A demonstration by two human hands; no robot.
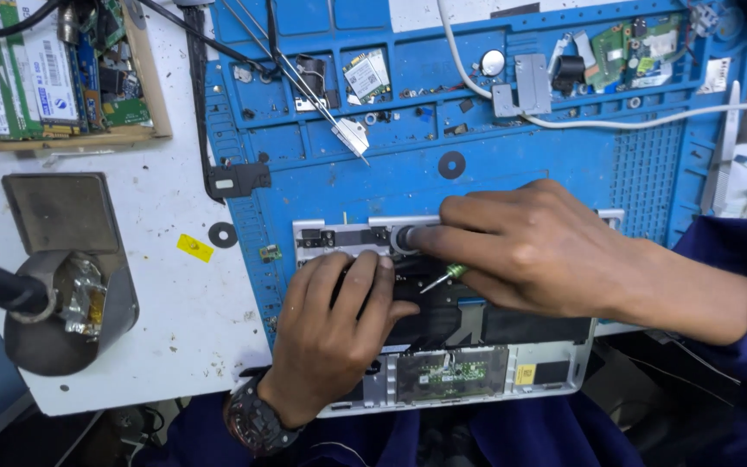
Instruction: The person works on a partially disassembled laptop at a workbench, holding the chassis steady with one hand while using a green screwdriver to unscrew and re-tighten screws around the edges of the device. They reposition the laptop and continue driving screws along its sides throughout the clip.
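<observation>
An opened silver laptop base point(555, 374) lies on a blue repair mat point(512, 173), its black inner parts and a green board showing. My left hand point(330, 337) presses flat on the black part near the middle, fingers together, a dark watch on the wrist. My right hand point(529, 251) reaches in from the right and grips a small screwdriver point(438, 278) with a green shaft and a dark round cap, its tip pointing down at the laptop beside my left fingertips.
A wooden tray of circuit boards point(62, 78) sits at the top left. A grey soldering-iron stand point(71, 294) is at the left. Tweezers point(322, 104), a white cable point(616, 121), small boards and screws lie in the mat's compartments.
</observation>
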